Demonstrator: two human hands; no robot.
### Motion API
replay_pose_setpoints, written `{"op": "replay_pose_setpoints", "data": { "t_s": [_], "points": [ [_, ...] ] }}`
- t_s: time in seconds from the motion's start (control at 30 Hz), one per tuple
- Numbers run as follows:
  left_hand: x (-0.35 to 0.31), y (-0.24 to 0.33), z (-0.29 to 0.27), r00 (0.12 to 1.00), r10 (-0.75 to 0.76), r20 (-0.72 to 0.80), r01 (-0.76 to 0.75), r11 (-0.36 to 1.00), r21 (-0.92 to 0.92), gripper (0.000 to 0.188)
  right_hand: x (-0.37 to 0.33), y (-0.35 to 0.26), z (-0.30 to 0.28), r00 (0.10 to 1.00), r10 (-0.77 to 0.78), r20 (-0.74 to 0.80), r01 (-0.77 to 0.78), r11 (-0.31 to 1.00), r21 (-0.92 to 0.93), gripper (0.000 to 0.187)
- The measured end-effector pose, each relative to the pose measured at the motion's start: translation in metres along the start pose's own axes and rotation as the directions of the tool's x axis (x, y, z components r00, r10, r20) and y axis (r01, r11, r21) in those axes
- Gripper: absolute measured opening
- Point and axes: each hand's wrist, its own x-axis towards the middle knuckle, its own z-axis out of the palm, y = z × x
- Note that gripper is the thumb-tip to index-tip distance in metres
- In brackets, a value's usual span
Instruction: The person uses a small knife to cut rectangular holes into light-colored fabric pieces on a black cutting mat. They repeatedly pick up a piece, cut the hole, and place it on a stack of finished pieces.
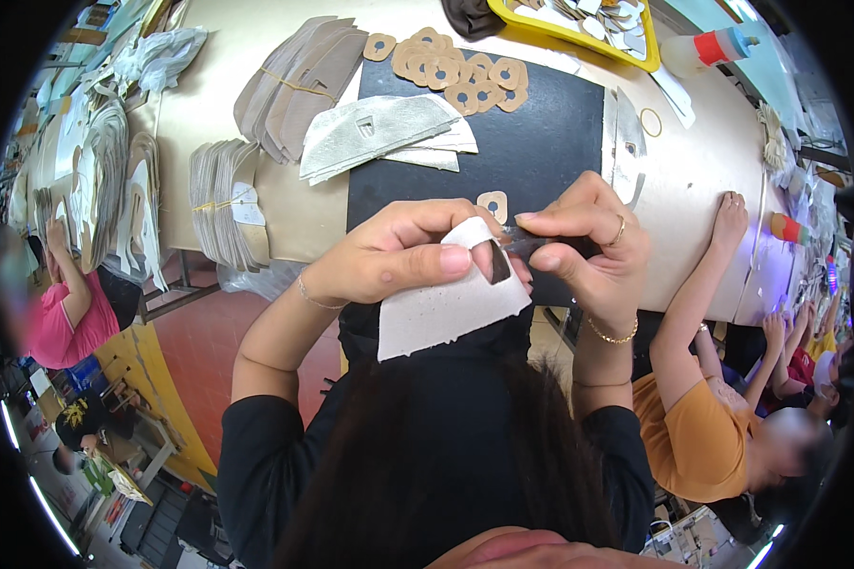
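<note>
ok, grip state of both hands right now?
Left hand: closed, holding the white cut-out piece.
Right hand: closed, pinching a dark item, kind unclear.

Some fingers of the left hand (403, 251) are hidden behind the white piece (436, 318), while the grip of the right hand (593, 251) covers so much of the dark tool (520, 237) that its kind cannot be told. The upper edge cuts off the yellow tray (651, 52) and the dark bundle (473, 17) beside it. Marks on the pale label (247, 204) are too small to read, and the heads of the person in orange (697, 441) and the person in pink (71, 327) are blurred.
</note>
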Motion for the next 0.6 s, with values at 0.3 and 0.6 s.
{"op": "replay_pose_setpoints", "data": {
  "t_s": [0.3, 0.6],
  "points": [
    [-0.003, -0.001, 0.002, 0.997, -0.036, 0.065, 0.035, 0.999, 0.024, 0.033, -0.002, -0.005, 0.003, 0.999, -0.017, 0.039, 0.018, 0.999, -0.027, 0.027],
    [-0.007, -0.005, 0.013, 0.974, -0.211, -0.085, 0.192, 0.963, -0.191, 0.036, -0.005, -0.007, 0.006, 0.995, -0.099, -0.017, 0.098, 0.994, -0.054, 0.028]
  ]
}}
